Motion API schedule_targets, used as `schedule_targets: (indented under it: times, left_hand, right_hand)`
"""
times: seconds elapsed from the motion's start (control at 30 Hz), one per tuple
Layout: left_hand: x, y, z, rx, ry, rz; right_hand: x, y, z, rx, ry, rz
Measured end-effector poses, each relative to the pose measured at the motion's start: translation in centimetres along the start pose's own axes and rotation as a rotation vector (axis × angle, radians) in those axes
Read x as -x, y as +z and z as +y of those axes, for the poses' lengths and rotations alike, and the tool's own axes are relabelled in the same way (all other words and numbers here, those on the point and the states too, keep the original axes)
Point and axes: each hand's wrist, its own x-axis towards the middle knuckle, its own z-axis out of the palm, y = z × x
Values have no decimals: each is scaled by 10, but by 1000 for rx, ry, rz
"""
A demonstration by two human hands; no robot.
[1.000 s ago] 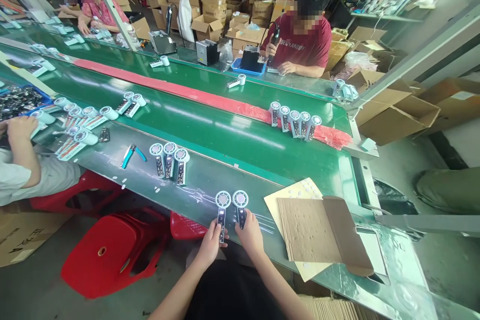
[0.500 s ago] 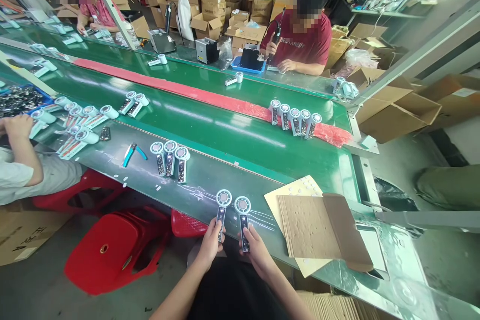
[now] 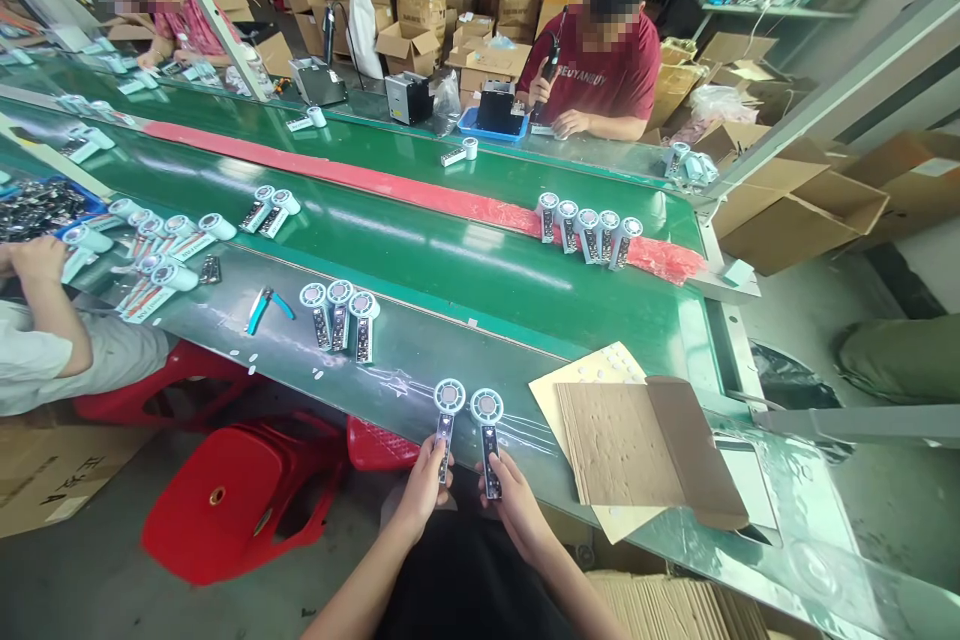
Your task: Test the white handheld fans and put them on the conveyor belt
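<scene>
My left hand [image 3: 429,482] is closed round the handle of a handheld fan [image 3: 449,397], its round pale-blue head pointing away from me. A second handheld fan [image 3: 487,407] of the same kind is gripped in my right hand [image 3: 508,492]. The two fans are side by side and apart, over the near edge of the grey worktop. Dark circuit boards show along both handles. To the left, three more fans [image 3: 340,294] lie in a row on the worktop, with blue-handled pliers [image 3: 268,309] beyond them.
A flattened cardboard box [image 3: 619,440] lies over a yellow sheet [image 3: 547,390] at right. Several fans [image 3: 589,223] rest across the red strip [image 3: 337,174] on the green conveyor belt [image 3: 420,265]. Co-workers sit at left and across. A red stool [image 3: 214,500] stands on the floor at left.
The view has shifted slightly. Both hands keep hold of the fans in nearly the same place; the fans on the worktop and belt have not visibly moved.
</scene>
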Motion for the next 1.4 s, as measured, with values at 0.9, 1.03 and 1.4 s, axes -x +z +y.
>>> schedule_targets:
  times: [0.9, 1.03, 1.4]
  left_hand:
    - [10, 10, -12, -95, 5, 32]
    - [12, 12, -12, -101, 30, 49]
    - [9, 8, -21, -27, 18, 9]
  right_hand:
    - [1, -10, 17, 50, -59, 70]
    - [5, -9, 14, 63, -70, 72]
    - [13, -8, 8, 25, -73, 15]
